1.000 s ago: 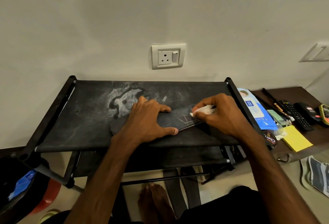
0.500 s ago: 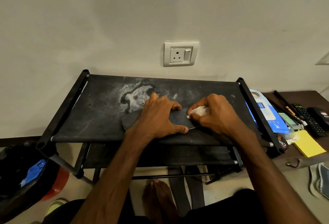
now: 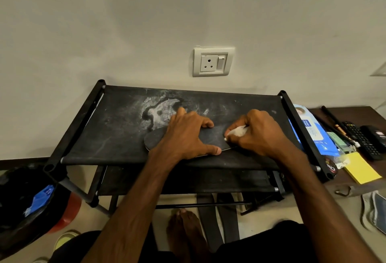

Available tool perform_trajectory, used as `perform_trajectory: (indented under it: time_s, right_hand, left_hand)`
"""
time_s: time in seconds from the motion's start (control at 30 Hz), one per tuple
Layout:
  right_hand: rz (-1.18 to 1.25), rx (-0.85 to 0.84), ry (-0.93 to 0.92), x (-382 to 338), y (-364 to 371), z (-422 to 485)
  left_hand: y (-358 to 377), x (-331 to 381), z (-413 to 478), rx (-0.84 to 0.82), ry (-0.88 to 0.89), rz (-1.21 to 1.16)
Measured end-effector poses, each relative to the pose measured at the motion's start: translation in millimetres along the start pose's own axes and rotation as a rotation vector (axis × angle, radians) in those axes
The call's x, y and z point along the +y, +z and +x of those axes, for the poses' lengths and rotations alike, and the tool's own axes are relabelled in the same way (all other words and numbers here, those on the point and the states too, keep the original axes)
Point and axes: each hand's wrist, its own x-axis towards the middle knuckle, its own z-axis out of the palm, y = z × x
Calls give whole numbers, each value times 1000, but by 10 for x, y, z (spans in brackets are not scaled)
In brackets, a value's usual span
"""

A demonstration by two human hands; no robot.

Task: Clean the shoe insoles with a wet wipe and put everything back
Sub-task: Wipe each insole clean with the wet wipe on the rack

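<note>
Centrally, the left hand (image 3: 188, 135) presses the insole (image 3: 154, 139) flat on the dusty rack (image 3: 117, 133); the right hand (image 3: 259, 135) clutches a wet wipe (image 3: 237, 132) against it. Rightward, a blue pack (image 3: 313, 135) reads "mee mee".

Dim, soft light; bowed wide-angle edges
</note>
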Motion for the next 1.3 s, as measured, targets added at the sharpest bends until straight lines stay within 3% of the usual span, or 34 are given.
perform_trajectory:
  time_s: [0.13, 0.4, 0.63, 0.87, 1.07, 1.2, 1.3]
  right_hand:
    - [18, 125, 7, -92, 51, 122]
    - [-4, -111, 65, 105, -136, -43]
    - [7, 141, 65, -26, 20, 144]
    - [-9, -74, 78, 136, -40, 20]
    - [50, -9, 27, 9, 39, -8]
    - [55, -80, -101, -174, 146, -13]
    - [32, -56, -56, -109, 86, 17]
  left_hand:
    - [5, -1, 4, -9, -6, 10]
    - [12, 1, 8, 0, -14, 15]
    - [-3, 25, 2, -10, -17, 27]
    - [12, 7, 5, -1, -22, 8]
    - [32, -6, 13, -2, -6, 20]
    - [35, -34, 25, -11, -2, 38]
    - [40, -58, 25, -8, 3, 37]
